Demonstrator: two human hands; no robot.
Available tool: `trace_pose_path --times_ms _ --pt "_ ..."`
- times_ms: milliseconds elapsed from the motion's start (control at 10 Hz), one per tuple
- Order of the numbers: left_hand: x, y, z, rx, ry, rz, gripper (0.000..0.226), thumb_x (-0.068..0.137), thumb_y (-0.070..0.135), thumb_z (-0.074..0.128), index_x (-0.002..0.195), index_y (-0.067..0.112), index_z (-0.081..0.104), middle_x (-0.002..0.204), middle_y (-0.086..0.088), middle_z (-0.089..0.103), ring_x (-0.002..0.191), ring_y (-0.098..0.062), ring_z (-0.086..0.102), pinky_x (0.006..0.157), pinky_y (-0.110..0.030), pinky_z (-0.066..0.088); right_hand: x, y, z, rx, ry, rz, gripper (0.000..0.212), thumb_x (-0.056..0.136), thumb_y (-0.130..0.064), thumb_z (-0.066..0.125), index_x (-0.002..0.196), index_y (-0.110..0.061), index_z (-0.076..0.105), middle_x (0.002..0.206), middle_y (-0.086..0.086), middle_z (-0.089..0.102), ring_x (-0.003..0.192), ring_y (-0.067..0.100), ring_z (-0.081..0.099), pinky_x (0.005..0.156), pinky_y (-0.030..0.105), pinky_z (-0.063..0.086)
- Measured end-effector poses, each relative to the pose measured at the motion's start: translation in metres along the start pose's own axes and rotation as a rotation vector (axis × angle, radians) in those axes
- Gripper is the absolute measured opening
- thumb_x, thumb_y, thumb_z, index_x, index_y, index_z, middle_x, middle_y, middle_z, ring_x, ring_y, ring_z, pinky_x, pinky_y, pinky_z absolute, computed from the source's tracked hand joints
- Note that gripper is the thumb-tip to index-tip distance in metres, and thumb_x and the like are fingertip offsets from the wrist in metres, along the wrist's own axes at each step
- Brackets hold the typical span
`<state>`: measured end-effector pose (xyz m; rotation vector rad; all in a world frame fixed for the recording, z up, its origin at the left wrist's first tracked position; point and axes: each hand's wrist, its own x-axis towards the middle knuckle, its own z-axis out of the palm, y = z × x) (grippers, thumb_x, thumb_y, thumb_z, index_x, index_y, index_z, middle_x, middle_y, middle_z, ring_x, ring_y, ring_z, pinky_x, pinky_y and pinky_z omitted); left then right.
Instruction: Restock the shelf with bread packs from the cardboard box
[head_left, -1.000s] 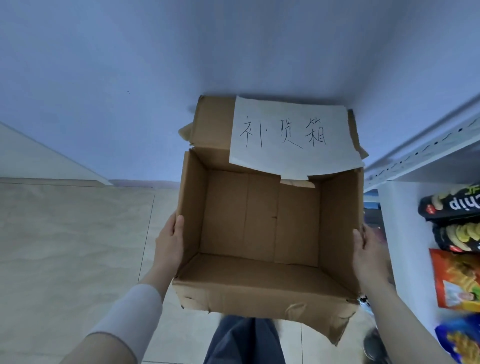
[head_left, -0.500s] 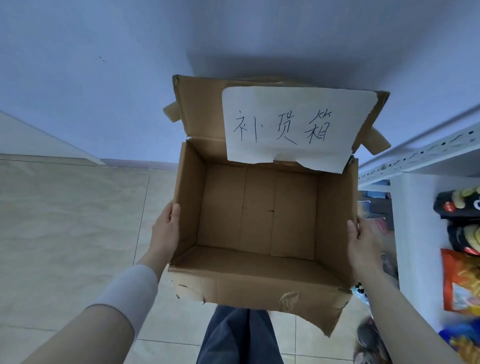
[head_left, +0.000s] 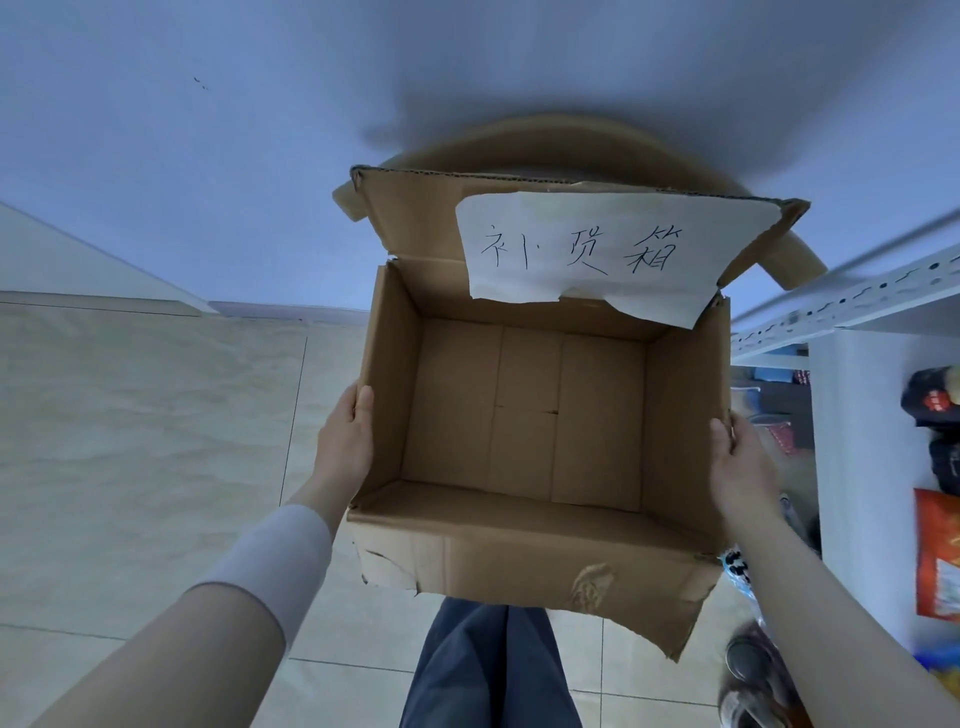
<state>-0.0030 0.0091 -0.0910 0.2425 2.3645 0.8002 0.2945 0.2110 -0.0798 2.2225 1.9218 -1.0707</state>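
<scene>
Hands first: left hand (head_left: 347, 446) is flattened against the outer left wall of the brown corrugated cardboard box (head_left: 524, 558), thumb hooked over the rim; right hand (head_left: 740, 470) presses the outer right wall the same way. Both are clamped on the box from opposite sides, carrying it in the air above the beige tiled floor (head_left: 145, 441).

Change over the last second: the box has risen and come closer to the camera, and its rear flap, with the white paper sheet bearing handwritten characters (head_left: 587, 257), has tipped up further. The box floor is now seen nearly square-on and is bare. No bread packs visible inside.

Judgement: restocking from this box appears finished, or the box needs refilling; what remains is likely setting it aside.

Edges and room: white metal shelf unit (head_left: 852, 395) stands just beside the right wall of the box, right hand between the two, so clearance there is tight. Snack packets (head_left: 935, 564) sit on the shelf at far right; whether any is bread, cannot tell. Left of the box the floor is open. Torn front lip of the box hangs above dark blue trousers (head_left: 483, 670).
</scene>
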Motion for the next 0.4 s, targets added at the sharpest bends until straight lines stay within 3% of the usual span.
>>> trace_pose_path --times_ms 100,200,300,400 --pt "0.000 0.005 -0.003 0.048 -0.059 -0.035 0.044 0.099 0.035 0.030 0.138 0.015 0.037 0.137 -0.011 0.048 0.126 -0.029 0.043 0.098 -0.034 0.032 -0.001 -0.005 -0.005 -0.045 -0.067 0.023 0.044 0.099 -0.035 0.031 0.136 -0.011 0.038 0.128 0.018 0.055 0.114 0.039 0.052 0.089 0.048 0.042" --pt "-0.007 0.024 -0.013 0.087 -0.107 -0.043 0.052 0.098 0.035 0.036 0.144 0.013 0.024 0.146 -0.011 0.039 0.133 -0.030 0.038 0.106 -0.038 0.030 -0.011 -0.013 -0.018 -0.098 -0.138 0.048 0.052 0.098 -0.038 0.035 0.143 -0.013 0.027 0.139 0.015 0.047 0.125 0.037 0.047 0.098 0.049 0.039" --pt "-0.021 0.062 -0.029 0.198 -0.125 0.084 0.058 0.097 0.036 0.039 0.146 0.013 0.020 0.151 -0.008 0.030 0.138 -0.027 0.031 0.112 -0.040 0.027 -0.026 -0.040 -0.040 -0.151 -0.103 -0.030 0.058 0.096 -0.037 0.041 0.144 -0.011 0.023 0.145 0.016 0.039 0.131 0.036 0.039 0.103 0.049 0.035" --pt "-0.044 0.111 -0.037 0.329 -0.157 0.262 0.056 0.097 0.035 0.039 0.146 0.015 0.020 0.153 -0.009 0.026 0.140 -0.026 0.027 0.113 -0.041 0.026 -0.048 -0.082 -0.060 -0.220 -0.074 -0.256 0.059 0.096 -0.036 0.041 0.145 -0.009 0.021 0.146 0.020 0.034 0.134 0.037 0.033 0.108 0.048 0.031"
